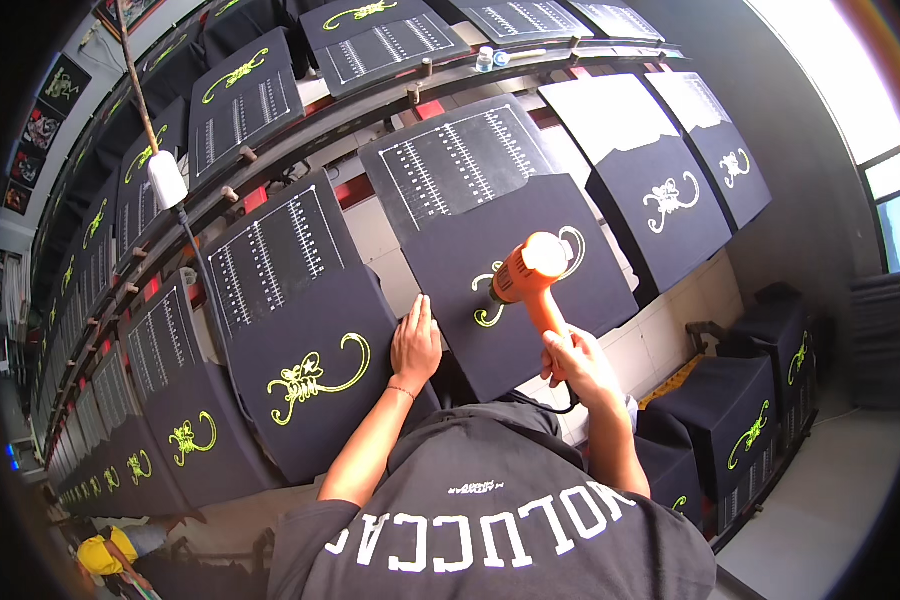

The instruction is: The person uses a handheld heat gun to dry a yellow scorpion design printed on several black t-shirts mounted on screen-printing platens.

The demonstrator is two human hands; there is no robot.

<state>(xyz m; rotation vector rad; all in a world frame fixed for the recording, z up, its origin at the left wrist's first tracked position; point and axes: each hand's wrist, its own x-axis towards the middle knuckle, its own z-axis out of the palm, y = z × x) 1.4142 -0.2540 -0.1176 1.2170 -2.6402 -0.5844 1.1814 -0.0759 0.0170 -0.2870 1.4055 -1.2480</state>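
Note:
My right hand (580,368) grips the handle of an orange heat gun (518,274). Its dark nozzle hangs over the yellow-green print (486,316) on a black shirt (450,270), covering part of the design. That shirt is stretched over a dark board (440,190) marked with white scales. At the shirt's left edge lies my left hand (416,345), fingers stretched out and holding nothing. Just left of it is another black shirt (260,355) with a curling yellow-green print (315,385), on a board of its own.
Rows of similar boards with printed black shirts curve off to the left and back along a dark rail (360,125). A white box on a cable (167,180) hangs at upper left. Shirt-covered boards (710,405) stand low at right. Another person in a yellow top (105,552) is at lower left.

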